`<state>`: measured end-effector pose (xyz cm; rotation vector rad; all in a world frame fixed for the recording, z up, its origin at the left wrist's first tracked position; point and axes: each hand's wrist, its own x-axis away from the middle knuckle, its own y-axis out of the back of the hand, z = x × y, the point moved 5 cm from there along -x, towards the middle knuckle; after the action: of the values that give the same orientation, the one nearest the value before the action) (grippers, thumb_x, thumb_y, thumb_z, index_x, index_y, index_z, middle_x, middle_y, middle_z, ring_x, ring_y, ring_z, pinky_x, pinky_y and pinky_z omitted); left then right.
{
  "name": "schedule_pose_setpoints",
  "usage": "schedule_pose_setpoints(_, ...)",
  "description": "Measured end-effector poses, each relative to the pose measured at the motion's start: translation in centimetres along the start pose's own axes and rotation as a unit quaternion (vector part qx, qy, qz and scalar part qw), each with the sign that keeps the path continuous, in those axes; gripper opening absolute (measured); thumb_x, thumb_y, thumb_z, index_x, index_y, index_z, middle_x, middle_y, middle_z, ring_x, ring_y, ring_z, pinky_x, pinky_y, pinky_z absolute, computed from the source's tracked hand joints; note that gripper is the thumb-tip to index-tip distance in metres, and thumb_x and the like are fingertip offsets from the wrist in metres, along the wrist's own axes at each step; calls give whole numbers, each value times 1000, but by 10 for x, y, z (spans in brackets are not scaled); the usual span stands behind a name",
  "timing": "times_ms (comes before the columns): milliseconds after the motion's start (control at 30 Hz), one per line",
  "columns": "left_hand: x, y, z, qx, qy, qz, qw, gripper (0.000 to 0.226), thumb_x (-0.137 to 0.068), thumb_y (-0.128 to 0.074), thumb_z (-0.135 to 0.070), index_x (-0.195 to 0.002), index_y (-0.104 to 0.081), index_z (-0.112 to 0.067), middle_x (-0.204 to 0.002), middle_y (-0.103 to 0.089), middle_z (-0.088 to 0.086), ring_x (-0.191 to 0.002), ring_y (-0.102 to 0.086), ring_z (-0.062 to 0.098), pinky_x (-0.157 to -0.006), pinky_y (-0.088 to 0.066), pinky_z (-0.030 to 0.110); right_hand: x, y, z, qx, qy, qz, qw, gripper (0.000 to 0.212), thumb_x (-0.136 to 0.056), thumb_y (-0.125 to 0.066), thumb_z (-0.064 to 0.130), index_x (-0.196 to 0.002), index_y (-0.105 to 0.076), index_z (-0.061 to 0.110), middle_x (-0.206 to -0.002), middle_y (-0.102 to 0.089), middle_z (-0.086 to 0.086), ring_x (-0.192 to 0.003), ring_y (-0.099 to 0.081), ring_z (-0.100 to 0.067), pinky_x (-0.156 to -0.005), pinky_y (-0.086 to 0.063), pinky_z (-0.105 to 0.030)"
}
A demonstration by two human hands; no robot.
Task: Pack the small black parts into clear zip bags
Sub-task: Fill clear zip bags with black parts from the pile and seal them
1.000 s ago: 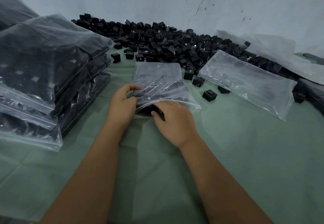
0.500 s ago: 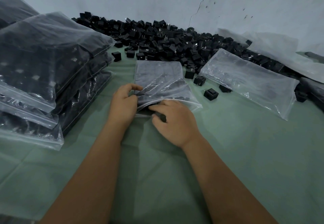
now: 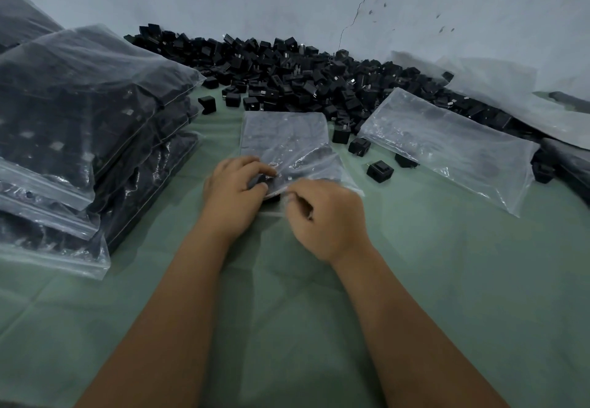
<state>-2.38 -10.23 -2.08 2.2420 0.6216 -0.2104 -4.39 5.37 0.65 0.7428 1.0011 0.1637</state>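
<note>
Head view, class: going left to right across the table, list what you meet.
Stack of filled bags → left hand → right hand → lone black part → empty clear bag.

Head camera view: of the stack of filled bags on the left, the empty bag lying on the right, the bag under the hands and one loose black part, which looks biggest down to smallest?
1. Stack of filled bags, though it is nearer the camera.
2. Empty bag.
3. Bag under the hands, partly covered, so unsure against 2.
4. Loose black part.
</note>
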Motion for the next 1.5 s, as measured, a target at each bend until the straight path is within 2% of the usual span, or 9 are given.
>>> schedule_pose_setpoints(167,1,0,-4,-37,-20,-2,999,28,-89,-58,-16,-112,-69,-29,-137,-53,-5,-132,-34,20,-112,-25,43,-4,30,-56,-29,-205,-119,971,22,-86,-47,23,-84,-68,17,-83,-62,3,-80,-56,-18,-64,-45,-32)
schedule_pose_setpoints(300,8,1,-21,-21,-83,29,996,46,-73,-53,-37,-116,-68,-30,-137,-54,-10,-140,-32,15,-116,-19,39,5,27,-108,52,-343,24,938,40,-92,-48,24,-130,-57,35,-148,-31,-5,-135,-25,-23,-111,-25,-37)
schedule_pose_setpoints(400,11,-3,-25,-29,-116,63,991,62,-68,-48,-58,-124,-63,-35,-140,-52,-12,-141,-32,12,-117,-20,43,9,17,-119,69,-374,119,917,44,-95,-41,33,-138,-47,38,-157,-20,-3,-141,-16,-22,-114,-13,-37)
schedule_pose_setpoints(767,6,-7,-19,-26,-129,51,990,53,-74,-57,-48,-121,-68,-28,-131,-62,-7,-133,-46,13,-111,-33,47,8,19,-121,32,-371,30,928,41,-85,-56,18,-125,-62,28,-127,-48,-5,-119,-42,-23,-101,-35,-31)
schedule_pose_setpoints(900,5,-7,-20,-13,-126,55,990,53,-75,-56,-48,-120,-69,-24,-130,-63,-6,-131,-48,12,-111,-33,46,10,24,-125,15,-382,-19,924,47,-77,-57,4,-113,-64,33,-109,-61,-5,-99,-57,-24,-78,-48,-27)
schedule_pose_setpoints(1100,6,-7,-21,-20,-117,66,991,47,-77,-54,-41,-119,-69,-28,-132,-61,-10,-128,-49,7,-114,-26,45,11,25,-126,37,-376,-35,925,31,-79,-57,8,-103,-53,27,-88,-64,-8,-83,-59,-31,-67,-51,-39)
schedule_pose_setpoints(1233,6,-7,-21,-20,-110,72,991,46,-77,-50,-39,-119,-69,-31,-134,-59,-12,-128,-47,4,-114,-23,42,13,32,-113,-67,-394,-113,910,24,-77,-60,23,-95,-45,30,-72,-61,11,-65,-60,-12,-55,-42,-28)
schedule_pose_setpoints(1367,5,-7,-20,-11,-106,65,992,42,-82,-47,-36,-117,-70,-30,-132,-60,-13,-125,-48,3,-113,-25,41,7,35,-67,-169,-275,-157,933,23,-70,-54,25,-84,-41,38,-67,-55,15,-54,-48,-2,-52,-36,-24)
schedule_pose_setpoints(1500,5,-8,-21,-9,-102,59,993,40,-88,-43,-37,-115,-71,-28,-129,-62,-13,-124,-50,5,-110,-27,41,8,15,-21,-181,-165,-59,968,19,-65,-49,30,-84,-43,29,-63,-53,9,-56,-48,-13,-51,-41,-34)
